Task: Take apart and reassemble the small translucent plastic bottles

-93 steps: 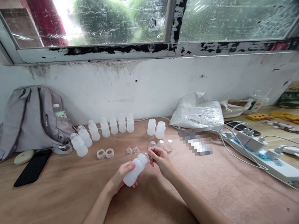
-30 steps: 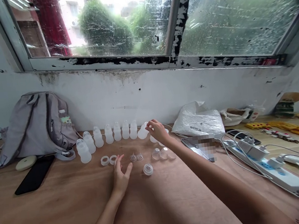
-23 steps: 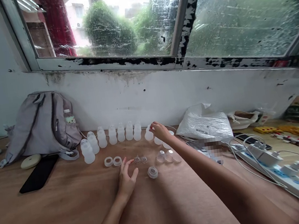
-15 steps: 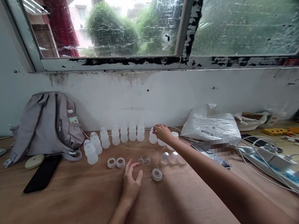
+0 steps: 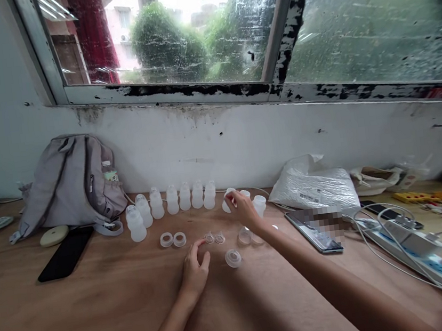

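Observation:
My right hand (image 5: 245,211) reaches over the back row with its fingers curled around the upper part of a frosted baby bottle (image 5: 227,203) without a cap. More open bottles stand beside it, one (image 5: 260,205) partly behind my wrist. My left hand (image 5: 195,268) rests on the table, thumb apart from the fingers. Its index fingertip is at a clear bottle nipple (image 5: 209,238), and a second nipple (image 5: 220,238) lies alongside. Closer to me is a ring with a nipple in it (image 5: 233,258). Two white collar rings (image 5: 166,240) lie to the left. Clear dome caps (image 5: 245,236) sit below my right forearm.
Several capped bottles (image 5: 172,200) line the wall at left. A grey backpack (image 5: 66,184), a black phone (image 5: 65,254) and a round cream case (image 5: 54,236) are further left. At right lie a plastic-wrapped package (image 5: 315,183), a lit phone (image 5: 313,232) and a power strip with cables (image 5: 417,254).
My right hand has come slightly lower and closer to me, its fingers now lower on the bottle. The left hand's fingers have drawn together a little beside the nipple. The view has shifted slightly.

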### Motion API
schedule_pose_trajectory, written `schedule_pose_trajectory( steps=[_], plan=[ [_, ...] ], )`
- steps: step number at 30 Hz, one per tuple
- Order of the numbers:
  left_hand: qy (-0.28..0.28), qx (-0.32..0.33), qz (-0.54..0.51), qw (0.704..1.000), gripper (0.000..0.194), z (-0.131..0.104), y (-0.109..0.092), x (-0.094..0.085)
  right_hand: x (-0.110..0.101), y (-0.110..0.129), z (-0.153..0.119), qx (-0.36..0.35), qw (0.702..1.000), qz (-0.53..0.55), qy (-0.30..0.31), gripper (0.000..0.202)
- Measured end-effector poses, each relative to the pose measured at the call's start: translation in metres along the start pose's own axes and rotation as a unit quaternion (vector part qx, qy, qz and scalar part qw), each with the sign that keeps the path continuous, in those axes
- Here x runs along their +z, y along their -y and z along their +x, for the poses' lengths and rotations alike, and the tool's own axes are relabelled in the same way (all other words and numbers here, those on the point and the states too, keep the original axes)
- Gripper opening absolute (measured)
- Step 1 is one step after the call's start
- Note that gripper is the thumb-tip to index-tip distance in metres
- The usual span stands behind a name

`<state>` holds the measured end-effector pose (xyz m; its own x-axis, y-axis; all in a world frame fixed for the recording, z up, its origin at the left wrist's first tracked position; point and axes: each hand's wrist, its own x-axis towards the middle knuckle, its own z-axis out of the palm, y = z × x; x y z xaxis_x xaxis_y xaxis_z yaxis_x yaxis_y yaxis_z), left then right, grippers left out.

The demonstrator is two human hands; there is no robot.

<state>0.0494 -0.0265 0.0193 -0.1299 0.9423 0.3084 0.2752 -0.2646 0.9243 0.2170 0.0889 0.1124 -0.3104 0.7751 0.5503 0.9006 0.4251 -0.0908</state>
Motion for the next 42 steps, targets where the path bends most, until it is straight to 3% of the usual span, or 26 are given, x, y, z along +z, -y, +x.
schedule_pose_trajectory(
  steps=[6,9,17,25,32,42],
  plan=[
    [-0.008,-0.030,-0.038,0.999,0.026,0.001,0.002,0.001,0.005,0.036,-0.098,0.050,0.991,0.105,0.070,0.014],
    [-0.001,-0.027,-0.028,0.999,0.028,0.001,0.002,0.001,0.018,0.041,-0.121,0.057,0.983,0.160,0.071,0.010],
    [-0.009,0.013,-0.006,1.000,0.031,0.002,-0.001,-0.005,0.037,0.066,-0.114,0.041,0.940,0.336,0.046,0.009],
    [0.067,0.028,0.044,0.996,0.027,0.000,-0.014,-0.009,0.032,0.062,-0.113,0.131,0.865,0.480,0.058,0.023],
    [0.138,0.087,0.120,0.979,0.028,-0.006,-0.027,-0.006,0.032,0.059,-0.108,0.172,0.832,0.524,0.061,0.031],
    [0.160,0.094,0.145,0.972,0.025,-0.006,-0.024,-0.005,0.034,0.058,-0.110,0.226,0.802,0.549,0.070,0.036]
  ],
)
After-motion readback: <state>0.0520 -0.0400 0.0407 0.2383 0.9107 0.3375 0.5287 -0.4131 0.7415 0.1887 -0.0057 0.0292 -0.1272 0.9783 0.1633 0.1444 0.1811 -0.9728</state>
